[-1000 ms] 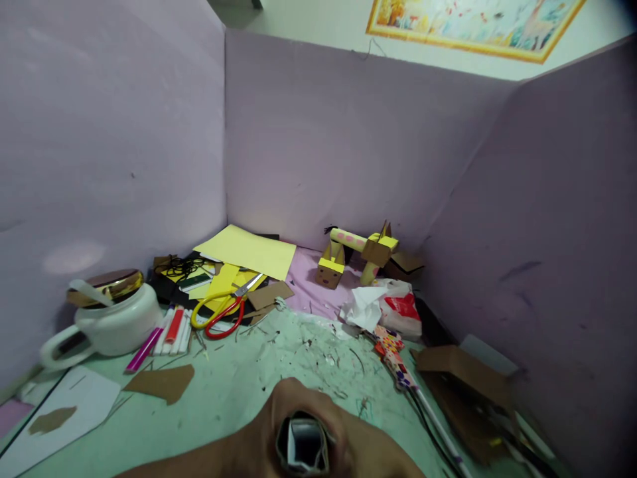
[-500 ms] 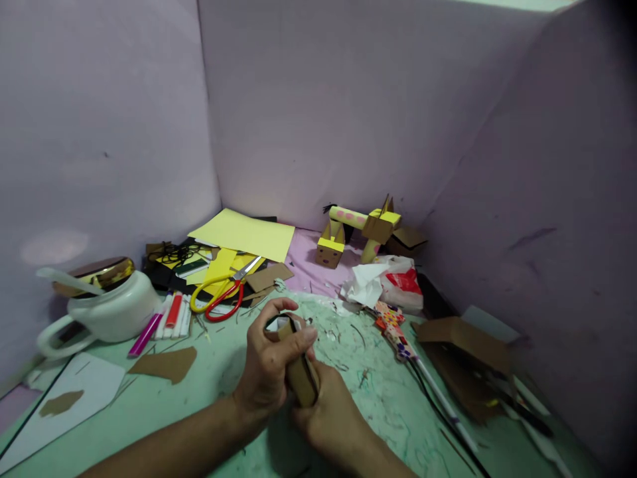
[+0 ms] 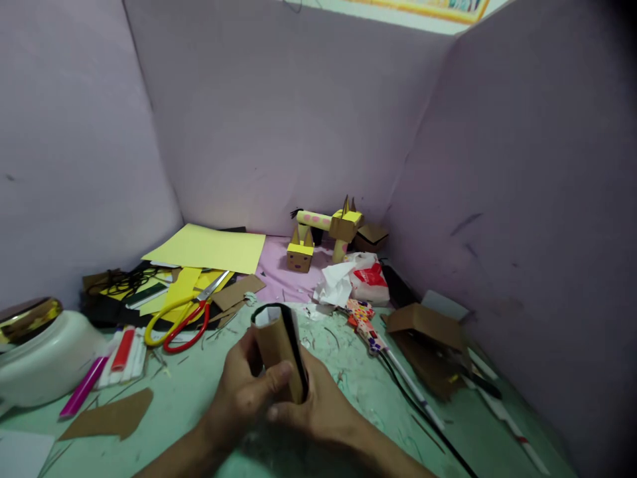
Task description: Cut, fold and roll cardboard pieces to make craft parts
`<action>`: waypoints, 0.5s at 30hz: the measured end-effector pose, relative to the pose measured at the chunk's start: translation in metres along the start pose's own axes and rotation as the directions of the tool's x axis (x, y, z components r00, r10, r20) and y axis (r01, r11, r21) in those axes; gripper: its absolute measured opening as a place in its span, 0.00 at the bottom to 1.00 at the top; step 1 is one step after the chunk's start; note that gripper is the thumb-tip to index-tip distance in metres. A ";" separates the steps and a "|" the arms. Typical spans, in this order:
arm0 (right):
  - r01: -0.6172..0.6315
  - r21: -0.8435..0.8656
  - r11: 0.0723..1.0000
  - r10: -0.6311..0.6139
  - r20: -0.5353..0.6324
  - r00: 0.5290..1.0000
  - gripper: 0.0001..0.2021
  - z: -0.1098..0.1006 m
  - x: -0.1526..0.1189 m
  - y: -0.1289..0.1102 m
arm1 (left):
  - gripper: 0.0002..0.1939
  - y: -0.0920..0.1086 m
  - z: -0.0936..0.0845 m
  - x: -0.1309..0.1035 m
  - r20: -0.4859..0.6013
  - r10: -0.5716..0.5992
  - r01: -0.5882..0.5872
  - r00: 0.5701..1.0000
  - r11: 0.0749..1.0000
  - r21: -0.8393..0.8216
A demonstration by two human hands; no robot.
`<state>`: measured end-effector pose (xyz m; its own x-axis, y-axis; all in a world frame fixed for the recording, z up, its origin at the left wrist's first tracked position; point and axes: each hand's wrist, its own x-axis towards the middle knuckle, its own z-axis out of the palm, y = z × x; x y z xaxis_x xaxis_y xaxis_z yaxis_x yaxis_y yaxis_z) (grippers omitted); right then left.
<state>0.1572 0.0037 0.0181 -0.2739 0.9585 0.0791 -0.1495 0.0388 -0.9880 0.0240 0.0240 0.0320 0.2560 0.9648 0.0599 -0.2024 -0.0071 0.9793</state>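
Note:
Between my hands stands a small folded cardboard tube, brown outside, with a white lining at its open top and a black strip along its right side. My left hand wraps its left side, the thumb pressed across the front face. From the right and below, my right hand grips the lower end, its thumb near the bottom edge. The tube is tilted slightly, its top leaning away and to the left. Fingers behind the tube are hidden.
Scissors with yellow and red handles lie left, by markers and a white pot. Yellow paper and cardboard animal figures are at the back. A tissue pack and a cardboard box sit right.
My view has turned right. My left hand has slid down the tube, baring its top and front face, which now stands more upright. Both hands still hold it.

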 end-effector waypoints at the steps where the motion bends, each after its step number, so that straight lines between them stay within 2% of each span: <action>1: -0.020 0.048 0.999 0.019 0.023 1.000 0.30 -0.003 -0.001 0.001 | 0.25 0.002 0.000 0.002 -0.001 -0.016 0.015 1.000 0.997 -0.069; 4: -0.099 0.220 0.970 0.089 0.056 0.994 0.31 -0.012 -0.002 0.006 | 0.23 0.005 -0.001 0.011 -0.013 -0.110 0.104 0.994 0.962 -0.254; 8: -0.164 0.384 0.909 0.179 -0.003 0.984 0.30 -0.014 0.002 0.018 | 0.27 -0.003 -0.005 0.026 -0.048 -0.210 0.190 0.976 0.944 -0.270; 11: -0.096 0.305 0.948 0.141 -0.129 0.982 0.27 -0.014 0.005 0.025 | 0.37 -0.011 -0.009 0.031 -0.109 -0.217 0.195 0.970 0.963 -0.184; 13: -0.023 0.205 0.979 0.062 -0.184 0.981 0.26 -0.015 0.005 0.025 | 0.44 -0.016 -0.011 0.030 -0.125 -0.172 0.161 0.977 0.982 -0.094; 15: 0.012 0.166 0.986 0.021 -0.196 0.980 0.27 -0.015 0.005 0.024 | 0.48 -0.018 -0.010 0.027 -0.092 -0.097 0.099 0.991 0.995 0.022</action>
<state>0.1665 0.0132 -0.0068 -0.0854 0.9959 0.0306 -0.3087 0.0028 -0.9511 0.0248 0.0525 0.0138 0.1862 0.9811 -0.0531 -0.1547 0.0827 0.9845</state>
